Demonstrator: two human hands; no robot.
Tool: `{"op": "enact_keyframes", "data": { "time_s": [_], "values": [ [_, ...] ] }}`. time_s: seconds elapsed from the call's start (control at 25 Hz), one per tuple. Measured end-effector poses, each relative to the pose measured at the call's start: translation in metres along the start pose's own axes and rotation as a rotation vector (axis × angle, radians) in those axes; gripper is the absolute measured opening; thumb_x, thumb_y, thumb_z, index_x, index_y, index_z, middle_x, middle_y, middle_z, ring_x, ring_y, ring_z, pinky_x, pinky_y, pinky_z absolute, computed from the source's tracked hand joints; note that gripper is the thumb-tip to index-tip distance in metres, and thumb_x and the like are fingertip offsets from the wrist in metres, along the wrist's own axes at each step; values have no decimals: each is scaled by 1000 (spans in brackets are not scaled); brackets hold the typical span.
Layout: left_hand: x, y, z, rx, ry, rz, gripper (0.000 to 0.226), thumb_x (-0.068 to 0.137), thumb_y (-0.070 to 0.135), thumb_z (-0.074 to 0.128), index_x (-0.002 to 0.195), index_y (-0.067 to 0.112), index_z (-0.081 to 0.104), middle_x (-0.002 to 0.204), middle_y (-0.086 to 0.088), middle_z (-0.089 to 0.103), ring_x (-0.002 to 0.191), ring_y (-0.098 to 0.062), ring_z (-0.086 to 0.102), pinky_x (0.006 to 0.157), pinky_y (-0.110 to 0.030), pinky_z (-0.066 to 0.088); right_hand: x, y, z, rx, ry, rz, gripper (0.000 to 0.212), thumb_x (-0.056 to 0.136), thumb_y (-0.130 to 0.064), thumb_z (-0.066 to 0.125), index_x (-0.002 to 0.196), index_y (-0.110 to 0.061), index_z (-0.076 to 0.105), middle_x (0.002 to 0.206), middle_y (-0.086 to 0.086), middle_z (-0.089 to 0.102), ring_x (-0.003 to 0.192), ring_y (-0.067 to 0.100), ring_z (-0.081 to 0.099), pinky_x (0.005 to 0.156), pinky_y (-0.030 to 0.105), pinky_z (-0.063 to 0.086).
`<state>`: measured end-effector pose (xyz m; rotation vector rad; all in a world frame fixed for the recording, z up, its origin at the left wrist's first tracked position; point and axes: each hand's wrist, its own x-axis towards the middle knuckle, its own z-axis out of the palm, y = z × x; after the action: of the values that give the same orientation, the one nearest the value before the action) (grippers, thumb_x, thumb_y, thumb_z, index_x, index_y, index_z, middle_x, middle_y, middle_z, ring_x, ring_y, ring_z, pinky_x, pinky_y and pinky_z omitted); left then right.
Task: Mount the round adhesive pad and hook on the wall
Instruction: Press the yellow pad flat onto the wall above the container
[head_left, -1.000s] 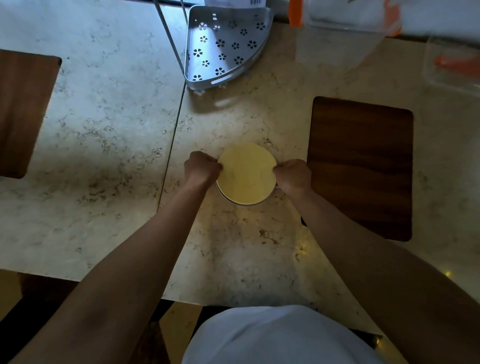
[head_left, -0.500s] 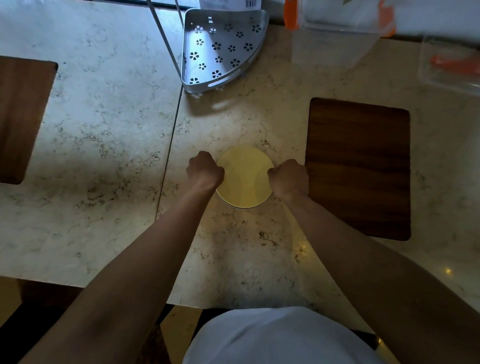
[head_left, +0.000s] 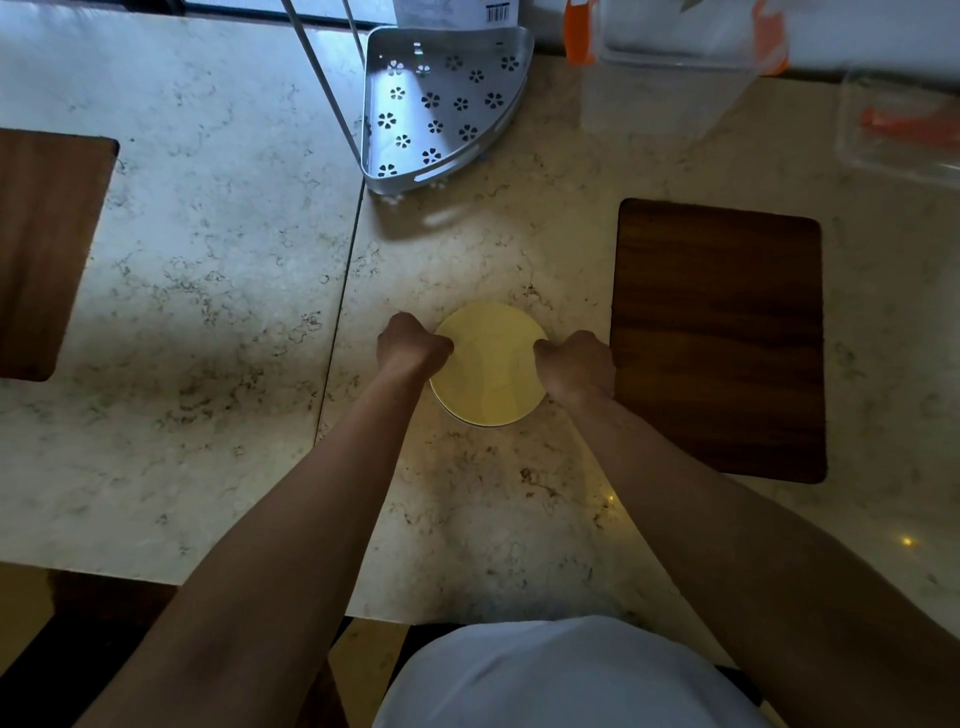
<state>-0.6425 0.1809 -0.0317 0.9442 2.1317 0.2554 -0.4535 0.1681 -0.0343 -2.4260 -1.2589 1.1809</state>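
Note:
A round pale-yellow adhesive pad (head_left: 488, 364) is held flat over the marble table (head_left: 208, 260), with a thin white edge showing under its lower rim. My left hand (head_left: 413, 345) pinches its left edge with curled fingers. My right hand (head_left: 576, 364) pinches its right edge the same way. The fingertips of both hands are hidden under the knuckles. No hook is in view.
A grey metal corner shelf (head_left: 441, 109) with flower cut-outs stands at the back centre, thin metal rods (head_left: 322, 78) beside it. Dark wooden mats lie at the right (head_left: 719, 338) and far left (head_left: 47, 249). Clear plastic containers (head_left: 675, 62) with orange parts sit at the back right.
Both hands have stayed on the pad's edges; the pad has barely shifted, and my right thumb has moved slightly further onto its right edge.

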Motion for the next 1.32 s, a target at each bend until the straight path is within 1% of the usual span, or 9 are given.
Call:
{"op": "enact_keyframes", "data": {
  "time_s": [0.12,0.24,0.32,0.44,0.56,0.76,0.92,1.04,1.32],
  "values": [
    [-1,0,0,-49,-49,-8,28,66,23,82,73,7,60,73,-9,63,66,-23,61,53,-30,48,0,0,-1,59,-23,25,34,82,-45,55,68,-14,56,68,1,59,57,19,57,44,24,40],
    [-1,-1,-2,-140,-109,-22,25,68,17,80,83,1,69,85,-16,69,78,-31,67,70,-42,60,4,4,-3,146,-99,40,36,81,-41,57,88,-7,67,80,9,68,69,29,68,62,44,60],
    [-4,-1,-5,-220,-126,-24,18,71,12,78,81,1,70,89,-19,71,80,-33,69,76,-50,60,5,9,-2,180,-107,5,37,83,-36,58,95,-3,70,82,13,70,74,31,69,69,51,60],
    [-11,2,-9,-317,-164,-52,16,75,7,76,86,0,68,94,-22,70,80,-34,69,72,-48,61,6,13,-2,253,-130,5,36,84,-32,61,91,2,70,82,11,69,80,32,69,73,54,59],
    [-18,6,-11,-373,-195,-62,15,78,6,74,90,0,67,95,-22,69,78,-33,69,58,-35,58,9,14,-8,304,-161,35,28,84,-28,64,89,-1,70,79,5,66,80,28,68,77,51,59],
    [-26,29,-3,-410,-247,-7,17,79,6,73,94,3,66,93,-16,68,78,-28,68,54,-29,53,15,20,-39,451,-183,69,15,88,-21,66,93,-8,65,103,13,64,90,24,63,67,34,59],
    [-23,75,9,-412,-272,40,12,76,7,75,80,9,64,92,-14,68,78,-27,68,56,-31,55,27,24,-79,516,-150,48,16,89,-16,67,102,-7,67,100,6,63,91,20,62,64,29,56],
    [-18,116,19,-420,-277,99,11,76,5,74,80,6,64,96,-20,70,77,-28,69,61,-35,57,47,26,-114,544,-134,9,2,88,-14,68,87,-14,66,90,1,64,79,11,62,58,23,56],
    [-2,243,30,-399,-240,194,19,79,11,74,90,3,61,98,-16,67,83,-29,66,66,-39,58,116,-15,-198,587,-15,-146,4,85,-11,71,82,-10,69,90,9,70,75,12,67,65,30,60]
  ]
}}
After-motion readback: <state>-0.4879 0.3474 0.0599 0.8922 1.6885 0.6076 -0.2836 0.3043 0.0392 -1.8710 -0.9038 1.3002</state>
